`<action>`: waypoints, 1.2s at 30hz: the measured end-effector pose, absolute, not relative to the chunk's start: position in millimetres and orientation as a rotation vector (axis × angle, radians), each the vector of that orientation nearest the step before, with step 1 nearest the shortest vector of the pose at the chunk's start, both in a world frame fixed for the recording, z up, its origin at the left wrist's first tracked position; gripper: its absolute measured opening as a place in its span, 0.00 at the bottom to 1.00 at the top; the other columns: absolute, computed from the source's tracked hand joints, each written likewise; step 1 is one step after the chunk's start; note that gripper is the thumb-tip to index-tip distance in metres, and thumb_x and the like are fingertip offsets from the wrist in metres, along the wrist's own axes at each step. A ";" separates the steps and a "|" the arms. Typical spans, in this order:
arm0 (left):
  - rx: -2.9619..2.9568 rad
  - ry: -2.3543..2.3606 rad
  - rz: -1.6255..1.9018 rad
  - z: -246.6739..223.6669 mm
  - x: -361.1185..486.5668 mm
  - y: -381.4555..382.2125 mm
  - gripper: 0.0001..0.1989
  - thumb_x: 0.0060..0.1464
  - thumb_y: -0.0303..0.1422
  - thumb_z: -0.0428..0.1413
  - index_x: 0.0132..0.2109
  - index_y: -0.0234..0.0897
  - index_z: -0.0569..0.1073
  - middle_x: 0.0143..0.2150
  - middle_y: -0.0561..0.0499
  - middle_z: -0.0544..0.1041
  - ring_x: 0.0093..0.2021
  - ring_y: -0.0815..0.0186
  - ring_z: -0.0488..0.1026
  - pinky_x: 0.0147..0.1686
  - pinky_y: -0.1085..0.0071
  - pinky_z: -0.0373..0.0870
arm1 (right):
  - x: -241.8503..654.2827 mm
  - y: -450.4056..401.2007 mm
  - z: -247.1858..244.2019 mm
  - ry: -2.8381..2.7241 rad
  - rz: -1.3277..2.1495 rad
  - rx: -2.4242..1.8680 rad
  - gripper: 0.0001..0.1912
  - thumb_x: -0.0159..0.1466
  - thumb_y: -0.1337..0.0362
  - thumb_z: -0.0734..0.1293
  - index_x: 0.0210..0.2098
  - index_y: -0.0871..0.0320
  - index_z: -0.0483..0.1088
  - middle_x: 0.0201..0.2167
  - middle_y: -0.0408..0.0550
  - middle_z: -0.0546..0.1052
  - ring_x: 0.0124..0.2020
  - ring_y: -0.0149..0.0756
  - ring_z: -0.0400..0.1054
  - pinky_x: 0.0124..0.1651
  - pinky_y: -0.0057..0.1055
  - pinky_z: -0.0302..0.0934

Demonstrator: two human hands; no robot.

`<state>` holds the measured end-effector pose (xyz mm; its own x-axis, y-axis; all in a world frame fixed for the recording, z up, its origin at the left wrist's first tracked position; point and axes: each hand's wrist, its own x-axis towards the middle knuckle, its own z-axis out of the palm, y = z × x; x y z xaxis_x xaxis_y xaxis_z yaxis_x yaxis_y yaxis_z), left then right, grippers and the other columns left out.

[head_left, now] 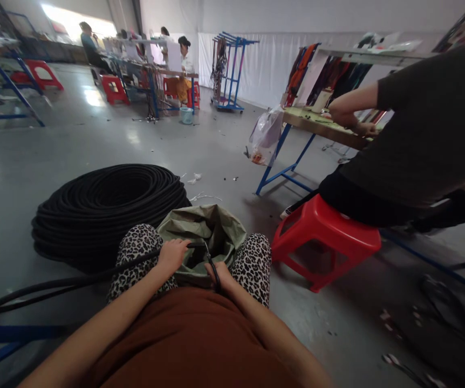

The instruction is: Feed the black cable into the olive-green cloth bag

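My left hand (173, 255) is closed around a black cord (135, 262) above my left thigh. The cord's end sticks out to the right of my fingers, over an open green sack (231, 226) between my knees. In my right hand (223, 277) is a pair of scissors (212, 264) with dark handles, its blades pointing up at the cord's end. From my left hand the cord runs left and bends into a loop low over the floor. A large coil of black cord (54, 226) lies on the floor at the left.
Close on my right a person in a dark shirt (430, 124) sits on a red stool (325, 231) at a worktable (317, 125). A plastic bag (265, 132) hangs from its corner. Farther back are a blue rack (232, 75), a bucket (186, 115) and several seated people.
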<state>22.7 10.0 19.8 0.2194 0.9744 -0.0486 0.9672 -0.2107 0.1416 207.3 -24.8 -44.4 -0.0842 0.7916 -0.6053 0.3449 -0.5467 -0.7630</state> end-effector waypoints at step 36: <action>2.281 1.870 0.232 21.6 24.7 0.7 0.17 0.62 0.31 0.48 0.55 0.39 0.73 0.48 0.45 0.80 0.48 0.60 0.76 0.47 0.66 0.67 | 204.5 -16.7 -69.2 -1.059 1.849 -1.561 0.17 0.67 0.54 0.65 0.30 0.61 0.66 0.18 0.40 0.69 0.16 0.26 0.65 0.22 0.22 0.60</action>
<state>24.7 0.7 21.6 0.1953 0.9807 0.0051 0.9522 -0.1908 0.2385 204.5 -16.7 -69.2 -0.2213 0.7806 -0.5845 0.1090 -0.5758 -0.8103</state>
